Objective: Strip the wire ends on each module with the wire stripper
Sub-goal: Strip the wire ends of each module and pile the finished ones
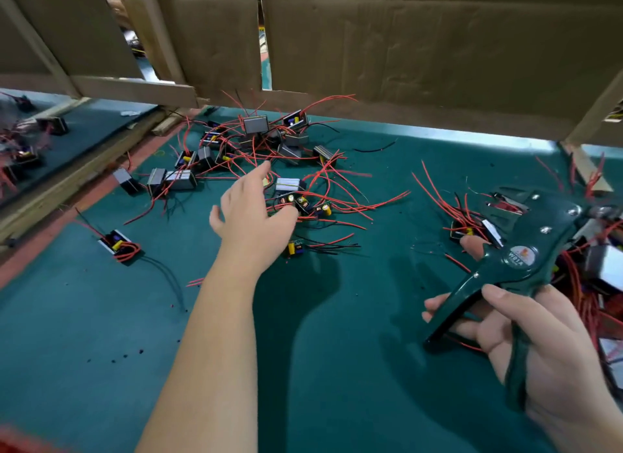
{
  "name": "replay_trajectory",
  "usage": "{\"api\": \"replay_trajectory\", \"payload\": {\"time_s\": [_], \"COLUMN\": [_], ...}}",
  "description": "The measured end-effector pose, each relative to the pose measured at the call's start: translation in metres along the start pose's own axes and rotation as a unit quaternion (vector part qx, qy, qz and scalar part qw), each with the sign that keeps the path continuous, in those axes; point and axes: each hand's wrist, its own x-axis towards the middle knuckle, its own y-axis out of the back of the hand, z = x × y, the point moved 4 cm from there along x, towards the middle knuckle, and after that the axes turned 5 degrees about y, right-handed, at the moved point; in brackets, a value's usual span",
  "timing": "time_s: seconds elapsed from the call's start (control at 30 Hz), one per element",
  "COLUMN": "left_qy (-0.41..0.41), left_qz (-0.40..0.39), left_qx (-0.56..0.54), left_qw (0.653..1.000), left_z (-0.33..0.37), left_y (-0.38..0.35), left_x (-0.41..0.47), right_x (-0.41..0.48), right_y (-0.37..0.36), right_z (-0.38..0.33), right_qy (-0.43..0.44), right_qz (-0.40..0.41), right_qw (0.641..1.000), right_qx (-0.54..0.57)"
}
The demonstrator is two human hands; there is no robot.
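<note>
Well, the left hand (256, 213) is stretched far out over the loose heap of modules (256, 125) in the middle of the green mat (337, 368). Its fingers are spread and almost straight and hold nothing; I cannot tell if the tips touch a module. The right hand (539, 344), near and on the right, has its fingers curled round the two dark green handles of the wire stripper (526, 250), and the handles stand apart. The head of the tool points to the far right, above a second heap (600, 267) of modules with red wires.

A cardboard wall (404, 48) closes the far side, and a wooden rail (135, 88) runs along the far left. Open mat lies between the two arms, with only small dark crumbs on it. One single module (116, 245) lies alone on the left.

On the stripper a round label shows letters that I read as "WD1A"; the small picture above them is not clear. The second heap is cut off by the right edge, and the near left corner is only a red blur.
</note>
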Motion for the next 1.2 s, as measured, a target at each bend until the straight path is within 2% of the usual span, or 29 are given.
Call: {"api": "replay_trajectory", "payload": {"time_s": [0.07,0.2,0.33,0.47,0.53,0.77,1.0,1.2], "left_qy": [-0.038,-0.063,-0.04,0.017,0.001,-0.05,-0.007,-0.054], "left_qz": [0.023,-0.033,-0.017,0.04,0.078,0.015,0.103,0.135], "left_qx": [0.049,0.172,0.163,0.134,0.139,0.255,0.157,0.114], "left_qw": [0.998,0.982,0.986,0.99,0.987,0.965,0.982,0.983], "left_z": [0.002,0.0,0.0,0.007,0.008,0.011,0.011,0.017], "left_y": [-0.008,-0.026,-0.029,-0.024,-0.025,-0.038,-0.03,-0.029], "left_x": [-0.001,0.0,0.003,0.002,0.002,0.002,0.001,0.001], "right_x": [0.0,0.0,-0.001,-0.001,-0.002,-0.002,-0.003,-0.004], "right_y": [-0.001,0.002,0.0,0.001,0.002,0.0,-0.001,-0.002], "right_z": [0.0,0.003,0.005,0.005,0.004,0.005,0.003,0.001], "right_qy": [-0.002,-0.011,-0.013,-0.012,-0.011,-0.01,-0.008,-0.014], "right_qz": [0.0,0.007,0.008,0.006,0.003,0.0,-0.011,-0.011], "right_qw": [1.0,1.0,1.0,1.0,1.0,1.0,0.999,0.999], "right_qx": [0.004,0.008,0.005,0.012,0.017,0.017,0.043,0.047]}}
